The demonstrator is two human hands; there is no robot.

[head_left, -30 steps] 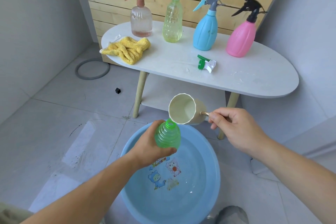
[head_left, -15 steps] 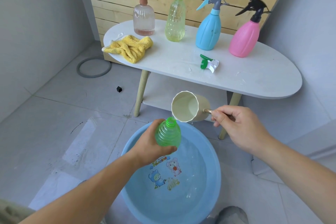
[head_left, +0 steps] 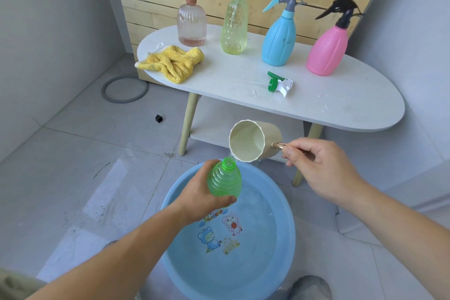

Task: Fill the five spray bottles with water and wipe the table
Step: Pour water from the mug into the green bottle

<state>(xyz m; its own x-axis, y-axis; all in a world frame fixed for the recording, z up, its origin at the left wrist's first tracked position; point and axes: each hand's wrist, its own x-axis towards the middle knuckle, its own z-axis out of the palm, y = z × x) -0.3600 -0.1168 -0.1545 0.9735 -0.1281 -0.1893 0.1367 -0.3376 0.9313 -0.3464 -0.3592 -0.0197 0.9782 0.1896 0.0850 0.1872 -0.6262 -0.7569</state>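
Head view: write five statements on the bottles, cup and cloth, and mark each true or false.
1. The left hand holds the green bottle over the basin. True.
2. The cup stands upright on the table. False: the right hand tips it at the green bottle's mouth.
3. Four capped bottles stand on the table. True.
4. The green bottle has its sprayer on. False: the sprayer lies on the table.
5. The cloth lies beside the pink bottle. False: it lies at the opposite end.
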